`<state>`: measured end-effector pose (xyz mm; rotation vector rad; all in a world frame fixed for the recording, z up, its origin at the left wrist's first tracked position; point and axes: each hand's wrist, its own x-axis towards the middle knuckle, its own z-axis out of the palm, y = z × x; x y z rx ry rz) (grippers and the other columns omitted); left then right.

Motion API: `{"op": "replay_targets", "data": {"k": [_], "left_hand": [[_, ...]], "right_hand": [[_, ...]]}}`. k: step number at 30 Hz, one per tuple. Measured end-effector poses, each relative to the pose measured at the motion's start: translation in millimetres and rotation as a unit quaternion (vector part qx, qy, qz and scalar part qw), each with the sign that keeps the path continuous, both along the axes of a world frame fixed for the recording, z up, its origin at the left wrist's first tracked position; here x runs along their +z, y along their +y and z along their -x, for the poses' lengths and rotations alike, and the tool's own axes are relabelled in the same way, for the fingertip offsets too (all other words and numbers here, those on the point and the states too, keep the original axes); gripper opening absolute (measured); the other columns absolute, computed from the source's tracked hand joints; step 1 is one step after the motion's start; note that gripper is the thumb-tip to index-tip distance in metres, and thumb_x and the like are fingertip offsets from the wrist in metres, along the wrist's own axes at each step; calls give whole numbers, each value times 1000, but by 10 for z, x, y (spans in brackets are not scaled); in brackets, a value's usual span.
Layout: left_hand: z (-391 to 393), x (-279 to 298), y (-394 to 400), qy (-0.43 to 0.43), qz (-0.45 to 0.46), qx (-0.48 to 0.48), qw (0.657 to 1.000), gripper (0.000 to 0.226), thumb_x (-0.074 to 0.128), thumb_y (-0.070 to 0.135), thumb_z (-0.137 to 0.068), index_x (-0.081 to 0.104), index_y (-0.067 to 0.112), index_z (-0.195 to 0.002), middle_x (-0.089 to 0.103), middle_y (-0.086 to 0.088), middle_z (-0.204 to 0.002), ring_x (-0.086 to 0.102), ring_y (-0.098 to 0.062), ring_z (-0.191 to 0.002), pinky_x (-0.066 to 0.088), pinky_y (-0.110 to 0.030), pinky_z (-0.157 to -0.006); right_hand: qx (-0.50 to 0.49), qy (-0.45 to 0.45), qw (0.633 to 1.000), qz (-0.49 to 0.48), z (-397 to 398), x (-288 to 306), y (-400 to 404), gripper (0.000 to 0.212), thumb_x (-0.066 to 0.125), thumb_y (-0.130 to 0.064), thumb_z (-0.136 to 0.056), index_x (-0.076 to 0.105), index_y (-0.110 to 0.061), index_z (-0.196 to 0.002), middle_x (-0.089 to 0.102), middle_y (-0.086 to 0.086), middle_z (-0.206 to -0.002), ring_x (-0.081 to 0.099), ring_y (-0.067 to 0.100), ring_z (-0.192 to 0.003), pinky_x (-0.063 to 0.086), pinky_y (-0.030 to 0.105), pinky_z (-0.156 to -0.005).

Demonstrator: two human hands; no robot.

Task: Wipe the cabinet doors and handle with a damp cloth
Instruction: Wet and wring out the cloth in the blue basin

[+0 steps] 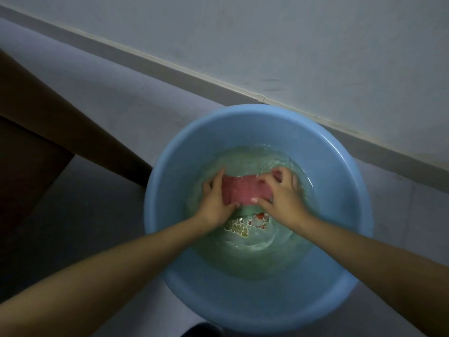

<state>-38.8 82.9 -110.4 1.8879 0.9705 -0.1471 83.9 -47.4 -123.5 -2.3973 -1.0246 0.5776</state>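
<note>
A pink cloth (244, 189) lies stretched in the water of a round blue basin (335, 171) on the floor. My left hand (215, 203) grips the cloth's left end, thumb on its near edge. My right hand (283, 195) grips the right end, fingers curled over it. Both hands are partly in the water. A cartoon print (247, 223) shows on the basin's bottom just below the hands. No cabinet door or handle can be identified in this view.
The basin stands on a grey floor (102, 113) close to a pale wall (315, 45) with a light skirting strip (184, 66). A brown piece of furniture (31, 132) occupies the left side, its edge reaching near the basin's left rim.
</note>
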Motion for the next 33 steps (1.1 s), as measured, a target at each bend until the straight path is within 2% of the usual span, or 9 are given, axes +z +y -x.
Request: {"op": "replay_targets", "data": {"k": [4,7,11,15,19,21,24,29,33], "left_hand": [[29,-42,12,-31,-45,21,998,54,75,-3,-73,56,15,-119,30,-4,-119,43,-19,-112,18,13,-77],[17,-36,94,-29,-75,29,996,24,76,-2,-72,64,10,-90,42,-4,-109,45,-17,-101,23,9,-73],[13,-38,182,-30,-89,12,995,5,76,8,-77,71,10,-76,56,-2,-100,50,-9,-88,35,-9,-79],[16,-40,216,-32,-93,27,995,11,73,9,-80,71,13,-69,59,10,-74,55,-7,-73,44,-12,-70],[26,-33,238,-24,-85,46,995,18,72,9,-81,66,15,-65,56,9,-88,54,-10,-91,43,-25,-88],[28,-26,254,-27,-83,60,994,11,72,10,-81,69,9,-70,51,6,-104,46,-6,-105,33,-16,-93],[18,6,279,-48,-90,93,990,7,73,10,-80,71,5,-76,46,1,-112,43,-3,-103,26,-7,-88],[60,140,186,-114,-106,121,980,6,72,7,-80,70,3,-77,49,2,-95,47,7,-84,29,4,-75],[163,136,54,-97,-93,57,989,16,74,9,-79,66,17,-68,54,3,-88,49,10,-79,31,1,-73]], "right_hand": [[-9,11,1000,-16,19,-95,-16,31,84,-27,-64,71,-24,-92,39,4,-130,31,22,-119,20,25,-98],[-46,73,994,-73,-39,-131,0,16,82,-10,-67,75,-13,-81,41,3,-115,32,15,-107,29,24,-97],[-48,111,989,-82,-125,-111,21,14,79,2,-69,73,0,-81,40,5,-109,46,16,-93,38,12,-82],[-56,124,989,-62,-114,-134,8,15,75,9,-70,71,3,-84,36,5,-110,47,18,-97,33,7,-82],[-97,151,982,-66,-134,-68,21,9,78,-1,-71,73,-4,-77,40,1,-105,44,12,-95,37,11,-84],[-113,139,982,-54,-173,-40,7,13,80,-14,-72,74,-24,-73,44,-6,-97,46,8,-91,36,8,-82],[-157,159,974,-32,-254,-17,-24,26,81,-29,-70,66,-47,-59,63,-12,-85,61,11,-84,48,28,-83],[-233,270,932,-67,-307,90,-34,23,69,-12,-85,59,-24,-68,65,1,-67,65,25,-66,52,46,-78],[-158,123,979,30,-367,189,-96,21,63,-20,-82,53,-25,-65,63,-6,-69,63,20,-73,48,29,-71]]}}
